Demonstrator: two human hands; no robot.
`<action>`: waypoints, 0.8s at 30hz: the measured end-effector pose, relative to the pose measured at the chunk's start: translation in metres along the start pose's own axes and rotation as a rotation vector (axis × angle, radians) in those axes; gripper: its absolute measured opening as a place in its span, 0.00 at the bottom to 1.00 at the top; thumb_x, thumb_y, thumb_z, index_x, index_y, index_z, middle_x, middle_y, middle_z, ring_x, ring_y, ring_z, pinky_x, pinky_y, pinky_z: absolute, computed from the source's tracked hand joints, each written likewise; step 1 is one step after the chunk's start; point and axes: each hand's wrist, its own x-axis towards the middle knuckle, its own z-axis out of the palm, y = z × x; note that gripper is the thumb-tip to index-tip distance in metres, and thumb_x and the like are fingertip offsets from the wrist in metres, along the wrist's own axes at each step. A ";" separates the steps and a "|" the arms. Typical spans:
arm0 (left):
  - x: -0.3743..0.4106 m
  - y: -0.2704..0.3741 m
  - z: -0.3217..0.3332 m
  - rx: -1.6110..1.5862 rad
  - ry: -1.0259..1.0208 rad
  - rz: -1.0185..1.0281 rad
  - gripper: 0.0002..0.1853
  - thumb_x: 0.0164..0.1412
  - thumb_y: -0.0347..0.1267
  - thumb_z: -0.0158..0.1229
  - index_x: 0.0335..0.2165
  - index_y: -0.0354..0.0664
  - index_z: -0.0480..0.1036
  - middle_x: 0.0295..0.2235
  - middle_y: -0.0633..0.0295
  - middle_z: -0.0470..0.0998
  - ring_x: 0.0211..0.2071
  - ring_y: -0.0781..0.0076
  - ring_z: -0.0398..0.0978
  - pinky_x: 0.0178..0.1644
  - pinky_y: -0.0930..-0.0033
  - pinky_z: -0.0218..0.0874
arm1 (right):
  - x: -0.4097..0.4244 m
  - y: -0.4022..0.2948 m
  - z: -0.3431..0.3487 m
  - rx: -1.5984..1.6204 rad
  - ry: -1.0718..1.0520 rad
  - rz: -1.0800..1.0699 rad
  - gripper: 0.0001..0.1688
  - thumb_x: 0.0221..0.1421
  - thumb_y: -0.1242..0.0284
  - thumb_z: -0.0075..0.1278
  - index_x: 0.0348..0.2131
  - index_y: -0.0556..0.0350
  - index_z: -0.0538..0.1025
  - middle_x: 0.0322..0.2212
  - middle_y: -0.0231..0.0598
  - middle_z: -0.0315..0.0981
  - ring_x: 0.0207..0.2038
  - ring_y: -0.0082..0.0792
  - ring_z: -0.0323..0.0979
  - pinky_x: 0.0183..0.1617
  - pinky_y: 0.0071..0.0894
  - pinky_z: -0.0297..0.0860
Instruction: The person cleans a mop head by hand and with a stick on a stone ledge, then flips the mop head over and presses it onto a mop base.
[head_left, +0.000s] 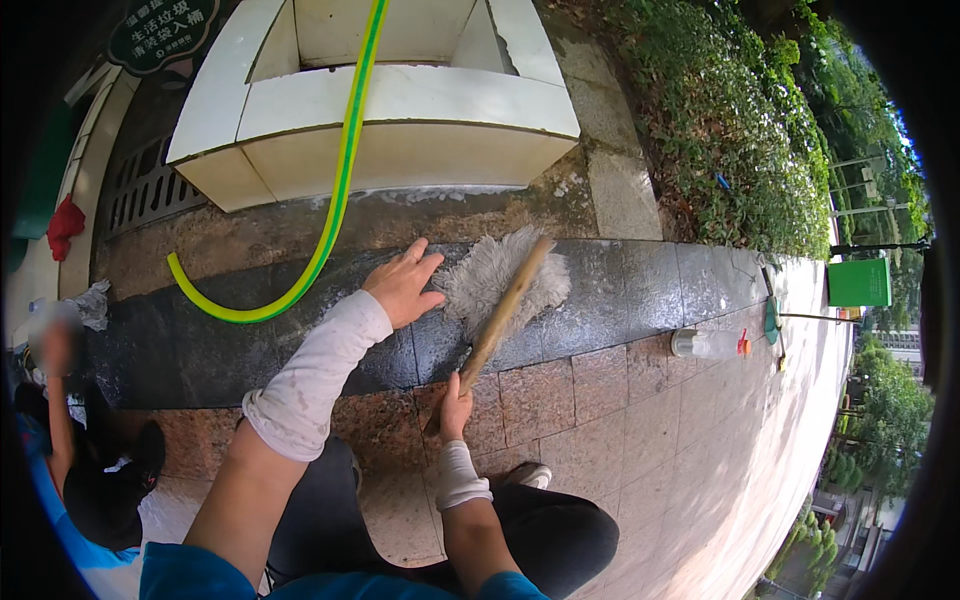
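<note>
A grey-white string mop head lies spread on wet dark stone tiles in front of me. A wooden handle slants across it, its far end over the mop strands. My right hand is closed around this handle near its lower end. My left hand has its fingers apart and holds nothing. It hovers at the left edge of the mop head; whether the thumb touches the strands I cannot tell. Left of that hand, a yellow-green hose hangs down and curls over the dark tiles.
A white-tiled block structure stands ahead, beside a floor drain grate. A clear plastic bottle with a red cap lies to the right. Another person crouches at left near a grey rag. A green bin stands far right.
</note>
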 end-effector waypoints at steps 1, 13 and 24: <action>0.005 0.004 0.003 -0.012 0.002 0.029 0.30 0.51 0.40 0.54 0.51 0.42 0.57 0.55 0.45 0.50 0.53 0.49 0.57 0.53 0.58 0.53 | -0.004 0.025 -0.009 -0.190 -0.123 0.015 0.22 0.52 0.56 0.45 0.30 0.59 0.68 0.13 0.36 0.65 0.14 0.27 0.65 0.19 0.26 0.63; -0.021 -0.039 -0.015 0.089 0.092 -0.087 0.30 0.49 0.39 0.56 0.49 0.42 0.59 0.54 0.45 0.53 0.49 0.47 0.61 0.50 0.58 0.56 | 0.011 -0.135 0.048 0.405 0.029 0.064 0.18 0.55 0.61 0.43 0.31 0.61 0.65 0.14 0.35 0.64 0.13 0.26 0.63 0.17 0.22 0.60; -0.023 -0.044 -0.019 0.110 0.052 -0.120 0.30 0.51 0.40 0.54 0.50 0.41 0.57 0.55 0.46 0.51 0.52 0.47 0.58 0.53 0.57 0.53 | 0.062 -0.242 0.031 0.486 -0.209 0.098 0.16 0.57 0.61 0.37 0.26 0.55 0.61 0.10 0.33 0.61 0.11 0.24 0.60 0.14 0.20 0.58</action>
